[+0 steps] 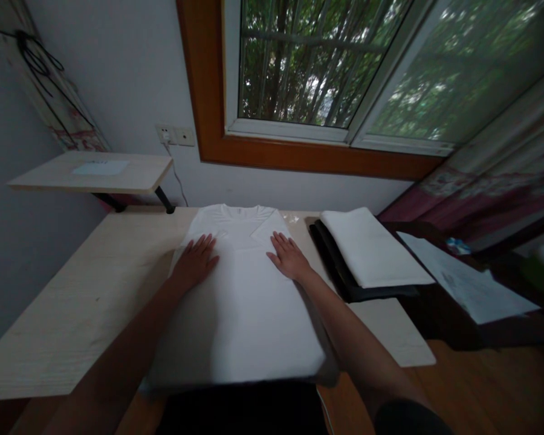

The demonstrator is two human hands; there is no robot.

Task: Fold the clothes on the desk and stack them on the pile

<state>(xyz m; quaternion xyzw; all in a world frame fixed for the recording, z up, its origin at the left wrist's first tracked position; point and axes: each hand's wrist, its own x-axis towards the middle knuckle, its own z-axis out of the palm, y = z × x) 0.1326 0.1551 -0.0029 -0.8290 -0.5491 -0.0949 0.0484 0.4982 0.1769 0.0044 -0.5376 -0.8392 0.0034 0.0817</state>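
Note:
A white T-shirt lies spread on the wooden table, its neckline toward the wall and its hem at the near edge. Flat on its upper left side rests my left hand, fingers stretched out. My right hand presses flat near the upper right, by a sleeve that looks folded inward over the shirt. Both palms touch the cloth and neither hand grips anything. The left sleeve is partly hidden by my left hand.
Right of the shirt, folded white cloth sits on folded black cloth. A raised shelf with a paper stands at the back left. Another sheet lies on a dark surface at right. A window is ahead.

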